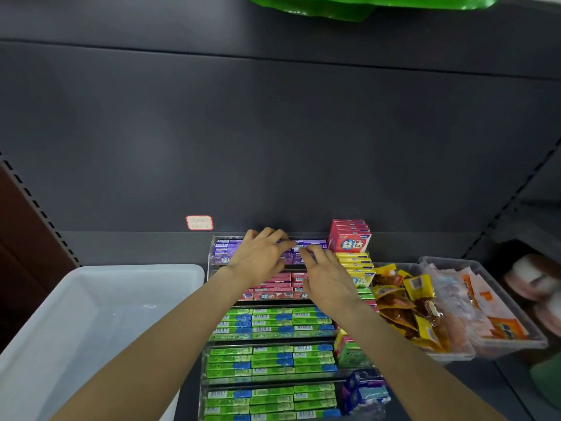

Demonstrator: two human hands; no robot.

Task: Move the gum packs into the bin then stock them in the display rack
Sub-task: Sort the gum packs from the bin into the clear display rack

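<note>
A: What lay nearest the camera?

B: The two bare forearms, rising from the bottom edge, and under them the lowest row of green gum packs (270, 401) in the clear display rack (209, 256). Those packs lay flat with their long axis running left to right, barcoded sides up, three columns across.

A: And higher up the rack?

B: Two more green tiers, then a tier of red gum packs (273, 287), then the purple gum packs (226, 249) on the top tier against the dark back panel (273, 132). All were laid the same way, long axis crosswise, ends pointing left and right.

A: Where were the hands?

B: Both reached over the top tier. The left hand (261, 259) was palm down with fingers bent over the purple packs, fingertips on them. The right hand (326, 275) lay just beside it, fingers also curled down onto the purple row. Whether either one truly gripped a pack, I could not tell; the fingers hid the contact.

A: The bin?

B: The white bin (91, 314) sat on the shelf to the left of the rack, touching or nearly touching it.

A: Anything to the right?

B: Red boxes (349, 237) stood at the rack's upper right corner with yellow boxes (355, 265) just in front of them, and clear tubs of snack packets (403, 305) beyond.
</note>
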